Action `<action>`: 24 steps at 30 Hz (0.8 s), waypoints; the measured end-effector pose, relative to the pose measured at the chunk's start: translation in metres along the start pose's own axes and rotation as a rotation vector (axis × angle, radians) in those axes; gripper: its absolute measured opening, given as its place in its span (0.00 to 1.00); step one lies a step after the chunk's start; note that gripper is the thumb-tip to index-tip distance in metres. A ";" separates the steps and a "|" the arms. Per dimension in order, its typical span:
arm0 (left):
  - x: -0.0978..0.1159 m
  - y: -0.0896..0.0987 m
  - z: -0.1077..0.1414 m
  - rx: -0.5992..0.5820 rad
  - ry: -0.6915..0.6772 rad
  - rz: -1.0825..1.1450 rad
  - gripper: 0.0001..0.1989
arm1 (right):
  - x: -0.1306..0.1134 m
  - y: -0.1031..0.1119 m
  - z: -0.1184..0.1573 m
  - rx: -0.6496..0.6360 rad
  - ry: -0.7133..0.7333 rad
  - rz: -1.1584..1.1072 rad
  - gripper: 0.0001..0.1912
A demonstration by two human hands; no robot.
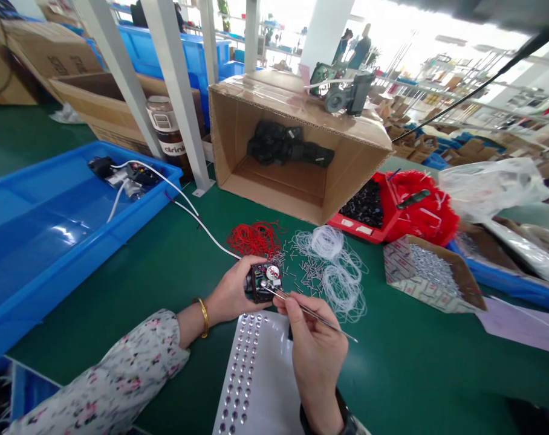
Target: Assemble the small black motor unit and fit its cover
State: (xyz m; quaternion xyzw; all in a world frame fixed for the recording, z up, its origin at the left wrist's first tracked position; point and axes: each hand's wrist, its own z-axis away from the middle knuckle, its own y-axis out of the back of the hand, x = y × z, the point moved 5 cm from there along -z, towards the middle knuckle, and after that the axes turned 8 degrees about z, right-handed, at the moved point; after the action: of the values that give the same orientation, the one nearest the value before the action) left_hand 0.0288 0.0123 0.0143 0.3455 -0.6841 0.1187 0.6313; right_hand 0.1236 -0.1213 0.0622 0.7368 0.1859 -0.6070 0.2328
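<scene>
Table's [419,362] deep green, tub's [77,272] bright blue, wire's [254,240] red, thread's [328,241] whitish. Sleeve's [111,377] white with a pinkish floral print, bangle's [204,317] gold. Gadget's [266,281] black with some green, tweezers [315,315] silvery, tray's [274,380] pale grey with rows of silver dots.

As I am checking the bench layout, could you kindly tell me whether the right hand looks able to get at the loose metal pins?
Probably yes: the metal pins lie just beyond the right hand with nothing standing between, though the thin metal tool it holds might hamper picking.
</scene>
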 end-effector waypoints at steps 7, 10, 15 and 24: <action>0.002 0.000 -0.001 -0.003 -0.015 -0.012 0.34 | 0.001 0.000 0.003 0.013 0.000 0.006 0.05; 0.005 0.001 -0.001 0.005 -0.057 -0.044 0.33 | -0.001 -0.001 0.004 0.009 0.022 0.041 0.04; 0.011 0.002 0.000 0.021 -0.112 -0.082 0.32 | -0.007 -0.001 0.005 -0.005 0.163 0.132 0.02; 0.014 0.002 0.000 0.033 -0.136 -0.097 0.32 | -0.008 0.002 0.000 -0.136 0.267 0.186 0.05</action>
State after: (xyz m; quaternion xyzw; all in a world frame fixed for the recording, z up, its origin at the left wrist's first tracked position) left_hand 0.0282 0.0094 0.0279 0.3959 -0.7059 0.0754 0.5825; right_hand 0.1232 -0.1223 0.0704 0.8074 0.1867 -0.4657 0.3105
